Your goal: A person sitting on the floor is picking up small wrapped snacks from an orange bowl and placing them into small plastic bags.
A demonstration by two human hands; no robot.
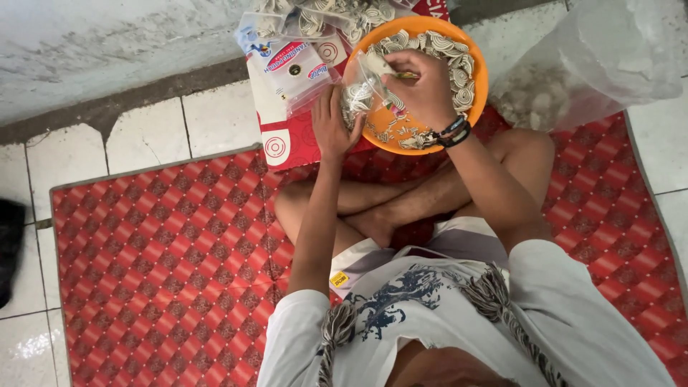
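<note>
A red diamond-patterned floor mat [165, 251] covers the white tiled floor [143, 125], and everything else sits in relation to the orange plastic bowl [479, 93] at its far edge. Well to the left of the bowl, at the frame's edge, a dark object [10, 244] lies on the tiles; what it is cannot be told. Just left of the bowl lies a flat white packet with printed labels [290, 68], resting on a red and white printed sheet [283, 140]. Beyond the bowl's upper left rim lie clear bags of coiled pale pieces [315, 18]. The left hand [331, 127] is at the bowl's left rim, fingers together and closed around the bottom of a small clear plastic bag [362, 89] partly filled with the same coiled pieces. The right hand [426, 89] hovers over the bowl's middle, fingers curled and pinched at the bag's open top, with dark bracelets [453, 132] on its wrist. Inside the bowl, coiled white-grey spiral pieces [459, 61] lie along the far and right wall. Right of the bowl stands a large clear plastic sack [602, 61] holding more pale pieces. Near the bowl's lower side, the person's crossed bare legs [401, 204] rest on the mat.
</note>
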